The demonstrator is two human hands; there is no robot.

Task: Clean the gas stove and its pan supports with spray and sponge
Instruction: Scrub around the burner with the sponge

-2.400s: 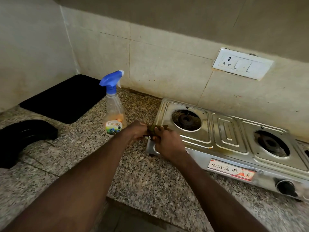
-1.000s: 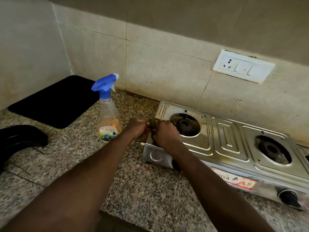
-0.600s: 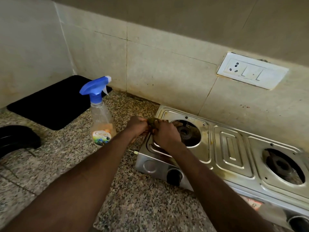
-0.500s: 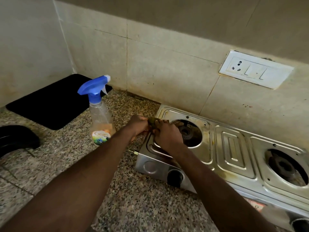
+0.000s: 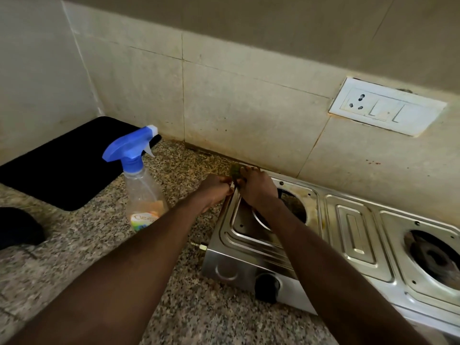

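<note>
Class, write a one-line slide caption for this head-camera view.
Both hands press a green sponge on the stove's back left corner, beside a spray bottle.

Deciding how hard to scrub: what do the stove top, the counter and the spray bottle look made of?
Stove top: looks like pressed stainless steel, shiny, with reflections and stamped ridges.
Counter: apparently polished granite or similar stone, speckled grey and black.
Spray bottle: clear plastic body, see-through, with an opaque blue plastic trigger head.

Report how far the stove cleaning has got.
Done: the pan supports are off both burner wells. In hand: both hands, left hand and right hand, work the green sponge at the stove top's back-left corner. Left: brownish stains around the left burner; the spray bottle stands aside.
</note>
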